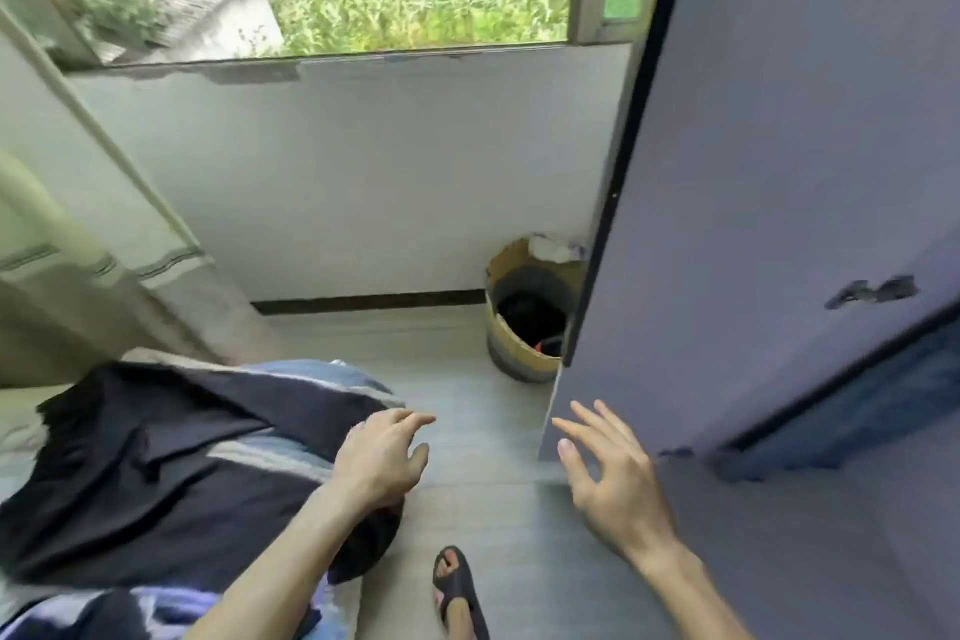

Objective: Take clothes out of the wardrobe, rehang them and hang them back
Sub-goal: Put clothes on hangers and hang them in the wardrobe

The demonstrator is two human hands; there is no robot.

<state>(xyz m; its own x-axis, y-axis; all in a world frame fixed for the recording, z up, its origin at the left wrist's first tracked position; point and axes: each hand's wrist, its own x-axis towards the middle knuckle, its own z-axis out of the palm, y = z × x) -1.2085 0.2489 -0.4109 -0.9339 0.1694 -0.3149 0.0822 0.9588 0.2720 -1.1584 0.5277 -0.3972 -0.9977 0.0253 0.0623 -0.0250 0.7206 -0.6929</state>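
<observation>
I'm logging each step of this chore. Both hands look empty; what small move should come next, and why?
Probably take the wardrobe door by its edge with the right hand and pull it wider: that open hand is beside the edge, while the left hand is over the dark garment.

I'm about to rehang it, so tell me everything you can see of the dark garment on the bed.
The dark garment is navy or black, thin-looking cloth, blurred here. It lies crumpled in broad folds over a blue-and-white striped blanket on the bed, its near end drooping off the bed's edge. No hanger shows. The left hand, fingers relaxed, is at its right edge; whether it touches is unclear.
</observation>
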